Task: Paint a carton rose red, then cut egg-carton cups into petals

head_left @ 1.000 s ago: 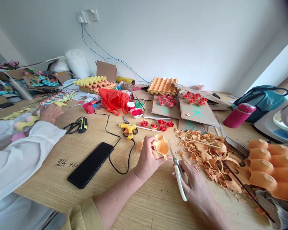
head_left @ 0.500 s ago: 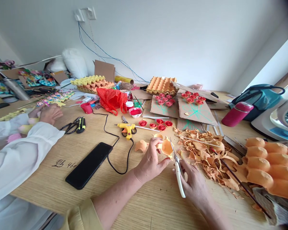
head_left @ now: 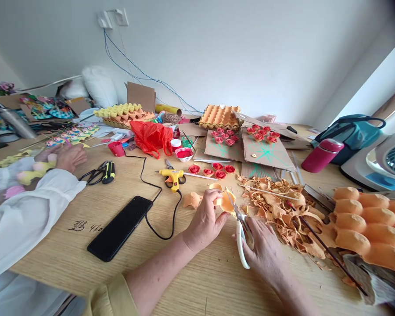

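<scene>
My left hand (head_left: 206, 216) pinches an orange egg carton cup (head_left: 228, 202) between thumb and fingers, its hollow side facing up. White-handled scissors (head_left: 241, 241) are in my right hand (head_left: 263, 245), with fingers through the handle loops. Their blades lie against the cup's right edge. Just left of the cup, another cut carton piece (head_left: 192, 200) rests on the table. A heap of orange carton scraps (head_left: 279, 210) spreads to the right of my hands. Beyond the cup lie several red paper roses (head_left: 220, 174).
A yellow glue gun (head_left: 171, 177) and a black phone (head_left: 118, 228) lie to the left. Orange egg trays (head_left: 365, 219) stand at right, near a pink bottle (head_left: 322, 155). Cardboard with red roses (head_left: 268, 153) is behind. A co-worker's hands (head_left: 70, 156) work at far left.
The scissors' handles have opened wider, and the blades have shifted slightly along the cup's edge. My left hand keeps its hold on the cup. The whole view has shifted a little.
</scene>
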{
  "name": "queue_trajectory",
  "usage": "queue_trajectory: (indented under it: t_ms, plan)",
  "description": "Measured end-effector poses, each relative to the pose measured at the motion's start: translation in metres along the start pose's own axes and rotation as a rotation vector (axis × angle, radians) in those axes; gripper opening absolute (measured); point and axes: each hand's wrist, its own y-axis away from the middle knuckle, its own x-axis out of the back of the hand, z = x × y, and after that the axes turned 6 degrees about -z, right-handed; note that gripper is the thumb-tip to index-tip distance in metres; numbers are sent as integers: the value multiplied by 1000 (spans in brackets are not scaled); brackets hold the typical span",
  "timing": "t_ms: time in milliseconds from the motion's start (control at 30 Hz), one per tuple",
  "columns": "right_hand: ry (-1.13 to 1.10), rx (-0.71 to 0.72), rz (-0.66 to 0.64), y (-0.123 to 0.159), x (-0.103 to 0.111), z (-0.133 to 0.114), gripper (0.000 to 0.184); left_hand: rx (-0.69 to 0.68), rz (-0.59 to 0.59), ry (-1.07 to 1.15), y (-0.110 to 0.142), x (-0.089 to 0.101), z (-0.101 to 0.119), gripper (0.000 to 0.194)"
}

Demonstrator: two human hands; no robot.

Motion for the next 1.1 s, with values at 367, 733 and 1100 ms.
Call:
queue_trajectory:
  t_ms: [367,733,1100]
  plan:
    - [-8,-6,-11,2,0,-4,26,28,26,14,2,0,6,42]
    - [-79,43,45,2,1,0,28,34,34,45,0,4,5,40]
    - [-83,80,76,2,2,3,27,42,24,168,-3,7,3,40]
